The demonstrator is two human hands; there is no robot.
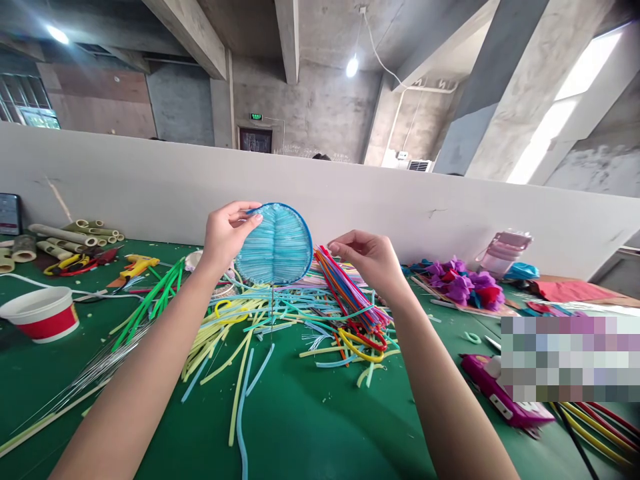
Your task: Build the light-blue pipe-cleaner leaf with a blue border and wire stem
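Note:
My left hand pinches the upper left rim of a round, translucent blue leaf-like disc. The disc has a darker blue edge, a centre rib and fine side ridges, and it is held upright above the table. A thin wire stem hangs from its bottom. To the right of the disc, apart from it, is my right hand, with thumb and forefinger closed together; anything between them is too small to make out. Below and just left of that hand lies a bundle of red, purple and orange strips.
Yellow and light blue strips litter the green table. Around it are a paper cup, a yellow glue gun, pliers, bamboo pieces, purple flowers, a pink bottle and a magenta box. A white partition stands behind.

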